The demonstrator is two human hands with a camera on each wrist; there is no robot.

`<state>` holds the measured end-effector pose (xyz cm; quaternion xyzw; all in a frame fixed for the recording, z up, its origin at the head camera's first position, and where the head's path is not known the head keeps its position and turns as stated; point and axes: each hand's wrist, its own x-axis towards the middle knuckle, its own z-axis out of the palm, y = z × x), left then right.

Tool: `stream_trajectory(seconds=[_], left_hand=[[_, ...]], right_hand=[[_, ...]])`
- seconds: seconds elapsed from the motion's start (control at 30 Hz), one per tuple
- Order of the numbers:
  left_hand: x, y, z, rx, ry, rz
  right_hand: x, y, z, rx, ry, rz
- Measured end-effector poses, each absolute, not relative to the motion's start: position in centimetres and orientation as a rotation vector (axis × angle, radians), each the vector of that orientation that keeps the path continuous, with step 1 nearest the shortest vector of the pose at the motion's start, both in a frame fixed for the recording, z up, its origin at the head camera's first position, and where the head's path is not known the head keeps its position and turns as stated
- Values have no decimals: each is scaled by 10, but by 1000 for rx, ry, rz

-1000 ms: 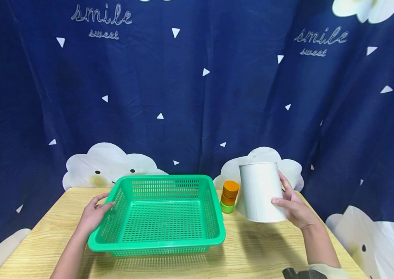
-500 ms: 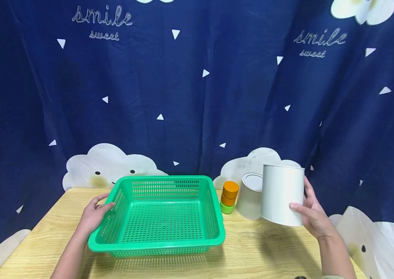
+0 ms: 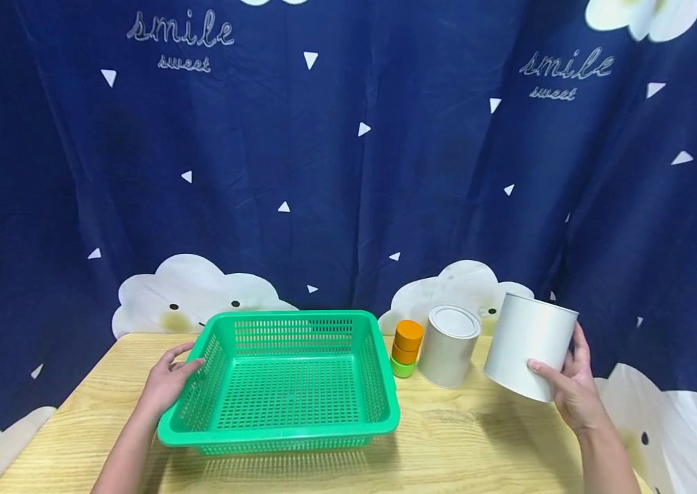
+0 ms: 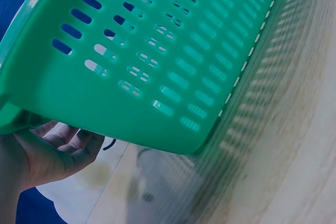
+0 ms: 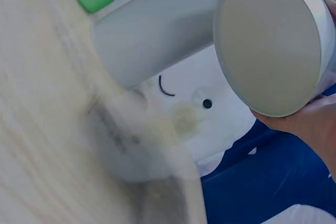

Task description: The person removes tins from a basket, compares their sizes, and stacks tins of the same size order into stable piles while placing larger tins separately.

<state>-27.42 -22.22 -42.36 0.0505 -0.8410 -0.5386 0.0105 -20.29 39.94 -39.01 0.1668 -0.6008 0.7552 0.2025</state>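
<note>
My left hand [image 3: 166,381] grips the left rim of a green plastic basket [image 3: 280,433], its thumb over the rim. In the left wrist view the fingers [image 4: 79,148] curl beneath that rim, beside the slotted wall. On the right, my right hand [image 3: 577,391] holds a white cylindrical can [image 3: 530,346] by its right side. The can leans, raised over the table with its shadow below. Its flat base [image 5: 268,45] faces the camera in the right wrist view. A second white can [image 3: 447,350] with a ringed lid stands upright to its left.
Between basket and standing can is a small stack of round pieces, orange ones [image 3: 409,335] over a light green one [image 3: 402,368]. The wooden table [image 3: 447,446] ends at a dark blue curtain [image 3: 324,171] with white clouds.
My right hand has carried the can to the right and tilted it more, uncovering the standing can behind it. The left hand and basket have stayed in place.
</note>
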Motion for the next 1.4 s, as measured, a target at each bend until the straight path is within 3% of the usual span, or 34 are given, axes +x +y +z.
stream_trajectory(seconds=[0.37,0.63,0.93,1.4], left_hand=[[-274,-222,-423,168,-2629,-1689],[-273,-222,-421,171,-2638,-1686],[-273,-222,-422,181,-2642,-1691],[-273,-221,-422,153,-2637,-1668]], right_hand=[[-208,407,-414,122,-1736,1957],[-245,447,-466,-74,-1869,1608],[-228,403,-442,-357,-2003,1425],[-242,393,-455,-416,-2040,1450]])
